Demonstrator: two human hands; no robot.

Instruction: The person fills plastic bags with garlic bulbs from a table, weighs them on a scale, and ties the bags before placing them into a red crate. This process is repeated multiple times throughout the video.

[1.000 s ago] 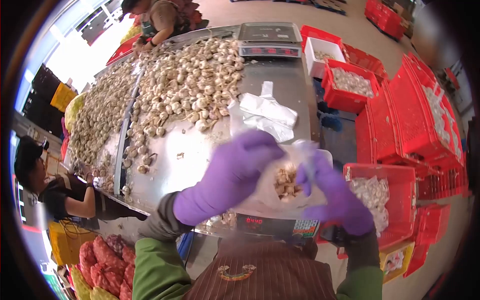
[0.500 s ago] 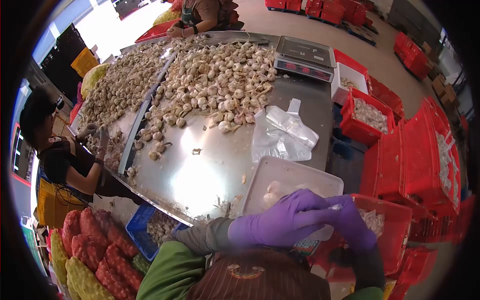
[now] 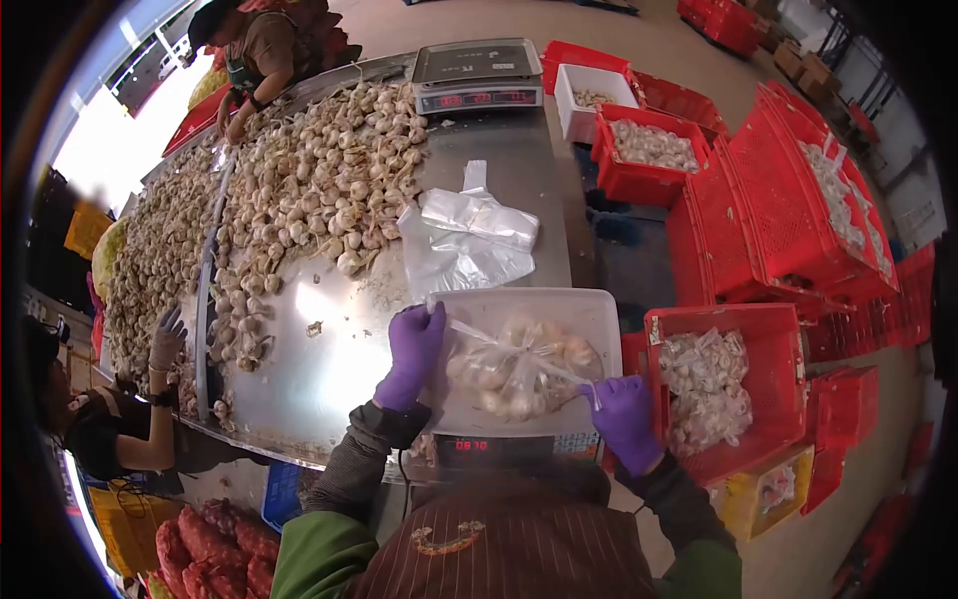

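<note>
A clear plastic bag of garlic (image 3: pixel 514 374) lies in a white tray (image 3: pixel 459 417), gathered in the middle with its two ends stretched apart. My left hand (image 3: pixel 412 351), in a purple glove, is closed on one end at the tray's left side. The opposite end is gripped by my right hand (image 3: pixel 626 419), also gloved in purple, at the tray's lower right edge. Beneath the tray sits a scale (image 3: pixel 499 448) with red digits lit. A stack of thin plastic bags (image 3: pixel 474 240) lies just beyond the tray.
Loose garlic bulbs (image 3: pixel 329 170) are heaped across the metal table (image 3: pixel 329 389). A second scale (image 3: pixel 479 75) stands at its far end. To my right, a red crate (image 3: pixel 728 314) holds bagged garlic, with more red crates behind. Two co-workers are at the left and far edges.
My hands were together right of the tray; now they are apart, holding opposite ends of the bag, which lies in the tray. The view has swung right.
</note>
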